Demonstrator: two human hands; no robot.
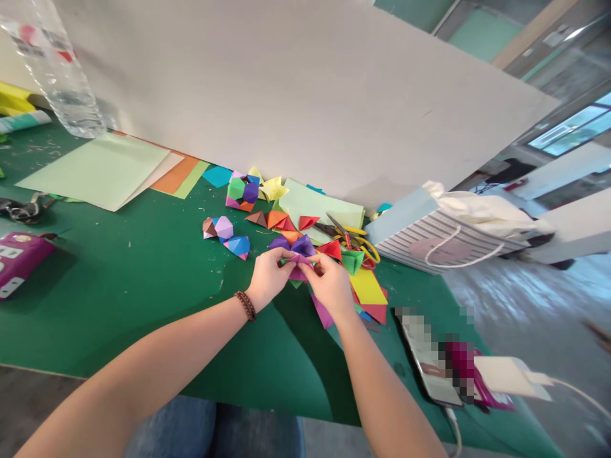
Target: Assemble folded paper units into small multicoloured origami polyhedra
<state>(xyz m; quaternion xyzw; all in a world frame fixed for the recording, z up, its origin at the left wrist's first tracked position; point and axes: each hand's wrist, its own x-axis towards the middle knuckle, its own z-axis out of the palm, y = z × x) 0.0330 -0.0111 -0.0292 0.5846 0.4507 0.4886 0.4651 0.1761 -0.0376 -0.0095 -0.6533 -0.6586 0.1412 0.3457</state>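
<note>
A piece of purple folded paper (300, 272) is pinched between my two hands, just above the green table. My left hand (271, 275), with a beaded bracelet on the wrist, grips its left side. On the right side, the thumb and fingers of my right hand (331, 283) press the paper. Folded paper pieces in red (331, 249), green (352, 261) and violet (302, 245) lie just past my hands. Left of them sit joined paper shapes, a blue one (237, 245) and a many-coloured cluster (243, 191). Yellow paper sheets (368, 287) lie to the right of my right hand.
Scissors with yellow handles (365, 242) lie by a striped paper bag (443, 235). A phone on a cable (427, 359) rests at the right edge. Pale green sheets (95, 168) and a plastic bottle (67, 83) stand at the left, near a purple power strip (23, 261).
</note>
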